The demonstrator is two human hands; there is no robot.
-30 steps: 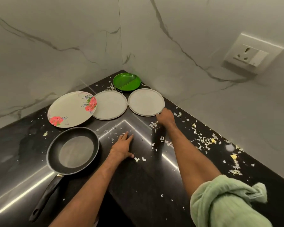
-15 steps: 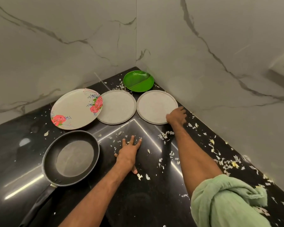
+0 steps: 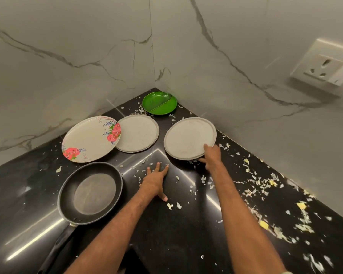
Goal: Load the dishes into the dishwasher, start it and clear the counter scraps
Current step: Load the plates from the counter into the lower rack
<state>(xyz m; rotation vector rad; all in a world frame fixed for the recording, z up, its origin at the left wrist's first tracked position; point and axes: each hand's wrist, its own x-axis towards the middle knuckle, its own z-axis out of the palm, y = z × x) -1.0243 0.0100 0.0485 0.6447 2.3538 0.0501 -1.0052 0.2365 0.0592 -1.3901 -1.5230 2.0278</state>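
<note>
My right hand [image 3: 211,158] pinches the near rim of a plain grey plate [image 3: 188,137], which is tilted up off the black counter [image 3: 176,234]. My left hand [image 3: 154,181] rests flat on the counter with straight fingers, just in front of a second grey plate [image 3: 137,133]. A floral plate [image 3: 89,140] overlaps that second plate's left edge. A green divided plate [image 3: 159,103] sits in the corner. A black frying pan [image 3: 90,192] lies at the left with its handle pointing toward me.
Pale vegetable scraps [image 3: 265,186] litter the counter, thickest along the right wall and around the plates. Marble walls [image 3: 87,56] close the corner on two sides. A wall socket [image 3: 325,68] is mounted at the upper right.
My right hand has taken the right grey plate by its rim and lifted and shifted it to the right. The left hand stays flat on the counter. The camera has swung slightly.
</note>
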